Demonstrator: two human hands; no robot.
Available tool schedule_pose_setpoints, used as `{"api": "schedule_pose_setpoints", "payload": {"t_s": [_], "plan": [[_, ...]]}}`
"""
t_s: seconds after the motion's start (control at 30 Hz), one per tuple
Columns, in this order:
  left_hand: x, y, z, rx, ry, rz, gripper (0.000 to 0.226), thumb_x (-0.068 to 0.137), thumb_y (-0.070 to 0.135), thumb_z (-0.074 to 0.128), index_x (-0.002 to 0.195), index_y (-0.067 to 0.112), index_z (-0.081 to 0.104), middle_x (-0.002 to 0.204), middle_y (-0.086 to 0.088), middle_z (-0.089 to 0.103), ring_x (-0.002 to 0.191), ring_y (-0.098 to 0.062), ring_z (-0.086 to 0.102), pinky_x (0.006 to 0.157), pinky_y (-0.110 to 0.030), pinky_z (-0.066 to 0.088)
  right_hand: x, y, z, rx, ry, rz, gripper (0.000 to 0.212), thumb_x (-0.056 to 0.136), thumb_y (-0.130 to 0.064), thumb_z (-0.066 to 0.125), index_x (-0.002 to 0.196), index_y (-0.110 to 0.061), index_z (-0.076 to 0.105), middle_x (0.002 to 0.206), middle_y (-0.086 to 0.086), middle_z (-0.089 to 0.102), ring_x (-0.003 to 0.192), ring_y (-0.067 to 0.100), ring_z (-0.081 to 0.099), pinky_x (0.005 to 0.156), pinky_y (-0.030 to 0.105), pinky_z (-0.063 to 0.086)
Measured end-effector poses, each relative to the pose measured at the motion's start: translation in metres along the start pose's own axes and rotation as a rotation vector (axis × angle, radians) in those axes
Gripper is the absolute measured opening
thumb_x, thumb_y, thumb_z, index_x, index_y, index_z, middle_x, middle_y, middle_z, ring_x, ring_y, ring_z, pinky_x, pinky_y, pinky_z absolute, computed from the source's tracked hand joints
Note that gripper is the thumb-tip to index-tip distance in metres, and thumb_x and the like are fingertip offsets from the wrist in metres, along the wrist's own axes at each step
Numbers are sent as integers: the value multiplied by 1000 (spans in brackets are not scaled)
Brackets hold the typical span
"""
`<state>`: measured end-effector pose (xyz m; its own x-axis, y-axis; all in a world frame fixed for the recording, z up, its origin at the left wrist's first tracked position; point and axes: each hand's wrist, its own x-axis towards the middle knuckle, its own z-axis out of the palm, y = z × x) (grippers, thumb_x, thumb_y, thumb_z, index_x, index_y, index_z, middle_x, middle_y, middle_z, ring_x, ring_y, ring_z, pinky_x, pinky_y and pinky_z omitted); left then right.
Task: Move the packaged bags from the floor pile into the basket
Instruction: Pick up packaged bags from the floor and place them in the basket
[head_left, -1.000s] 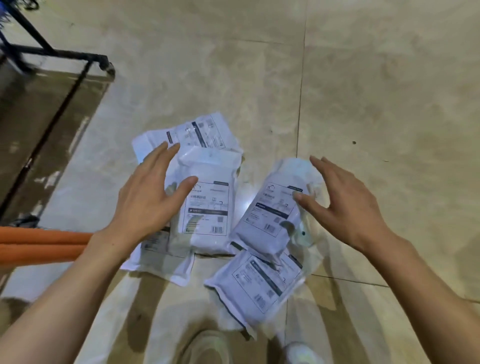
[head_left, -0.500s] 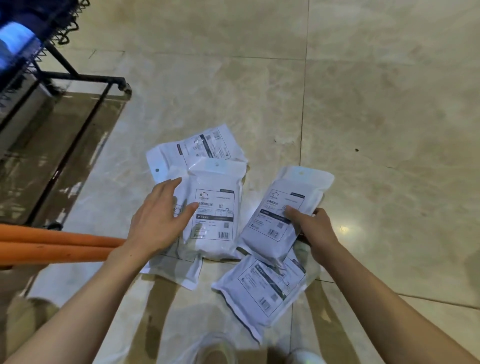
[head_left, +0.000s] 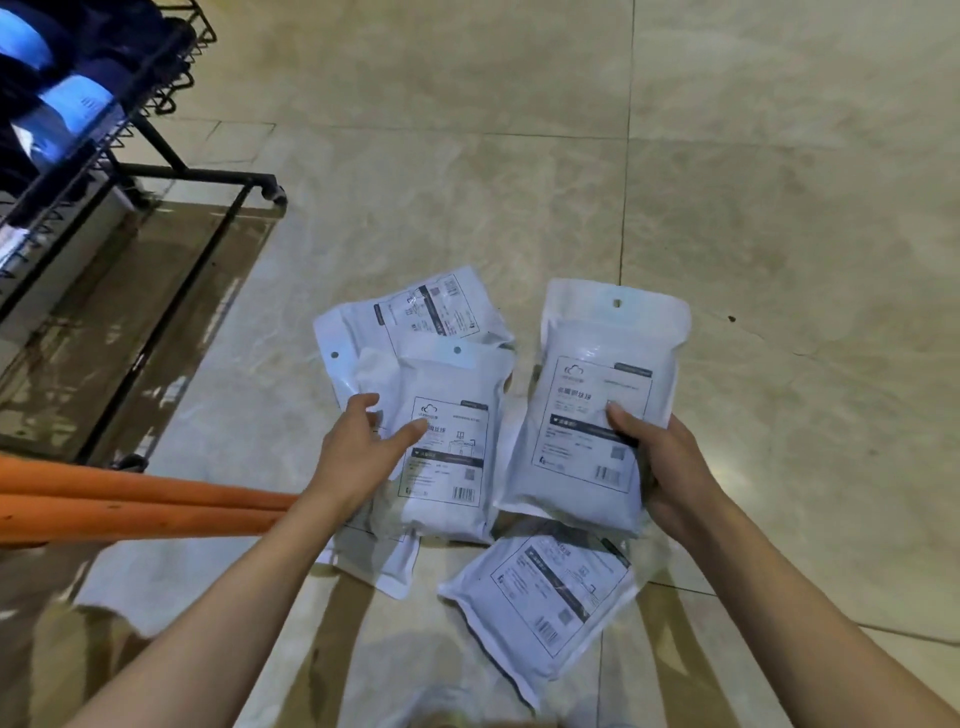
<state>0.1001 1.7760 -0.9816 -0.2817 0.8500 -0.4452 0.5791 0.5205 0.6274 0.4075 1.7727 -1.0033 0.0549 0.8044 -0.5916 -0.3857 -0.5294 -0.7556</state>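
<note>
Right hand (head_left: 670, 467) now grips a white packaged bag (head_left: 597, 410) along its lower right edge, thumb pressed on the printed label and fingers curled behind; half a second ago that bag lay slanted across the pile, and it now stands lifted, upright and facing the camera, just right of the centre bag (head_left: 447, 441). Left hand (head_left: 363, 452) has closed in on the centre bag: its fingers wrap the bag's left edge and the thumb lies on the label, where a second ago it hovered spread above. Behind the centre bag lies a tilted bag (head_left: 415, 312), beneath it a partly covered one (head_left: 384, 566), and to its lower right a fifth (head_left: 540, 597) flat on the tiled floor (head_left: 779, 208). Far left of the centre bag stands a black wire basket (head_left: 130, 104) on a frame, with two orange bars (head_left: 130, 499) closer in. One bag looks ready to carry, a second nearly secured; four seem left on the floor.
</note>
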Motion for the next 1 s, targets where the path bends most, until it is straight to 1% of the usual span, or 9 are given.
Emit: {"api": "schedule_pose_setpoints", "payload": {"t_s": [0.1,0.23,0.33,0.43,0.5,0.63,0.7,0.87,1.0], "plan": [[13,3,24,37,-6,-102,102,70,58,89,146,10,42,147,-15,48,132,-32,51,101,-39,45,-8,-22,-9,60,1,0,50,84,-24,72,131,-7,67,120,16,77,107,35,76,78,43,65],[18,14,57,193,-19,-181,99,63,49,97,132,9,38,139,-20,38,120,-42,54,93,-48,51,-17,-41,-18,80,-13,-36,43,94,-22,67,134,-6,66,124,18,75,112,37,73,92,48,60],[20,16,65,174,-48,-203,80,66,45,96,121,6,52,126,-18,62,105,-37,63,77,-40,48,-24,-46,-20,53,-16,-54,40,96,-22,65,132,-6,67,122,18,76,112,37,73,92,47,60],[19,16,68,68,-51,-165,58,71,36,94,111,10,61,110,-10,70,96,-31,62,76,-36,48,-29,-48,-21,14,-9,-70,41,95,-23,66,132,-5,67,121,18,76,112,39,73,94,49,58],[13,17,68,-31,-40,-106,54,72,29,93,112,14,59,107,-6,69,100,-31,64,80,-37,51,-31,-50,-19,-11,-1,-80,39,96,-22,66,130,-6,68,119,17,77,109,37,75,89,46,61],[2,33,49,-249,-30,17,49,75,19,91,113,18,61,101,4,71,94,-19,68,66,-28,50,-36,-55,-11,-54,-1,-107,36,96,-20,66,129,-5,68,115,16,78,103,34,76,79,40,64],[-3,49,30,-371,-25,50,44,77,13,90,110,21,62,99,8,72,93,-13,69,66,-27,51,-39,-62,-7,-74,0,-110,35,97,-20,66,128,-5,68,114,16,79,103,35,77,79,40,65],[-25,85,-16,-570,-35,63,47,76,9,90,117,19,67,104,0,79,92,-19,77,75,-36,62,-59,-88,7,-91,31,-100,31,97,-20,66,125,-6,70,113,15,79,102,34,77,80,42,65],[-57,113,-54,-637,-81,69,44,79,5,87,117,17,68,102,0,81,91,-19,79,75,-36,63,-88,-121,20,-122,68,-84,30,96,-20,67,123,-7,71,111,14,80,101,34,77,85,46,61]]}}
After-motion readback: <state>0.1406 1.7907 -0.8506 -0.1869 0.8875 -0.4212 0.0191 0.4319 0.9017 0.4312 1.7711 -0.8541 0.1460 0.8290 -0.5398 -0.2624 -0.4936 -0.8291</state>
